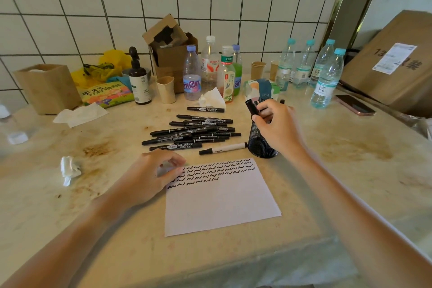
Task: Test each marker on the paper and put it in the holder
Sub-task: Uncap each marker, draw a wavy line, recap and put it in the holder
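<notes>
From your head camera, your right hand [275, 124] holds a black marker [251, 106] in its fingers, right over the mesh holder [260, 145]. More marker tops poke out of the holder, so some are done. Your left hand [149, 175] rests on the top left corner of the paper [222, 201], fingers bent, holding nothing. The paper has five rows of black squiggles at the top, and the rest is blank. A big pile of markers [194, 132] lies near the paper, and one white marker [224, 148] lies beside the holder. I think you have many left to test.
</notes>
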